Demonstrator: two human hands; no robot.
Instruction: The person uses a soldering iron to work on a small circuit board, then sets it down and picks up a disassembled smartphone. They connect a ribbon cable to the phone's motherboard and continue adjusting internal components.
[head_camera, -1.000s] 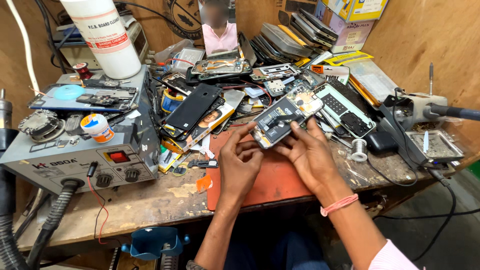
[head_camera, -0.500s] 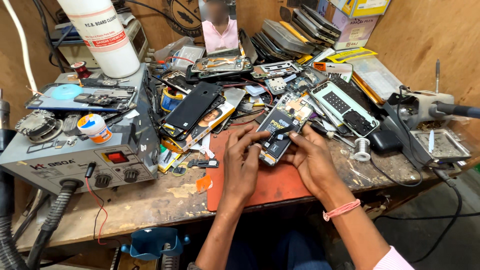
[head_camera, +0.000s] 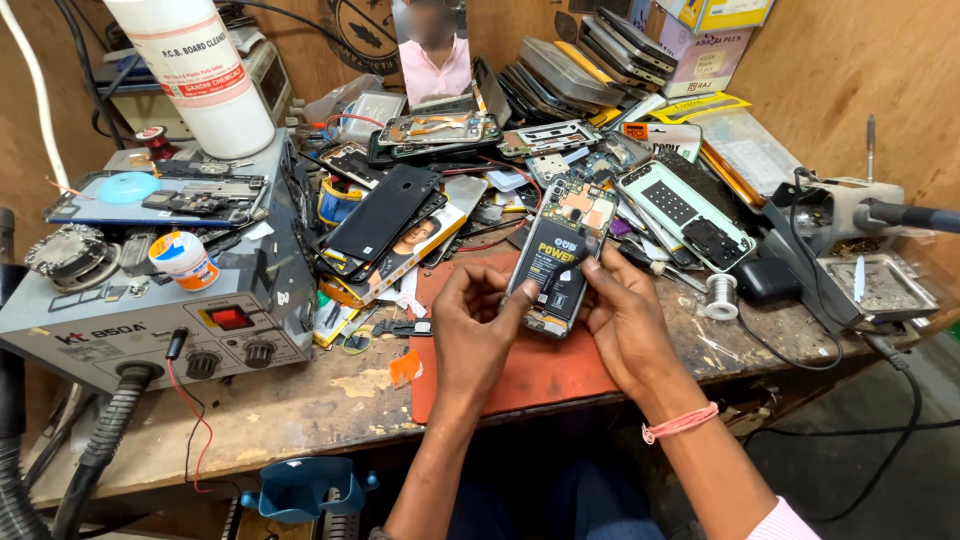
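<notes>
Since earlier frame, opened phone (head_camera: 560, 258) coming lower and nearer, now over orange mat (head_camera: 530, 370) on desk (head_camera: 290, 410). Left hand (head_camera: 478, 335) pinching phone's left edge, thumb pressing black battery (head_camera: 552, 268). Right hand (head_camera: 630, 325) gripping right edge, fingertip lying on battery. Soldering station (head_camera: 160, 320) sitting well apart at left.

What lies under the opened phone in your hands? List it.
Under the opened phone, held by left hand and right hand, lies an orange mat on the wooden bench. The mat directly beneath is covered.
</notes>
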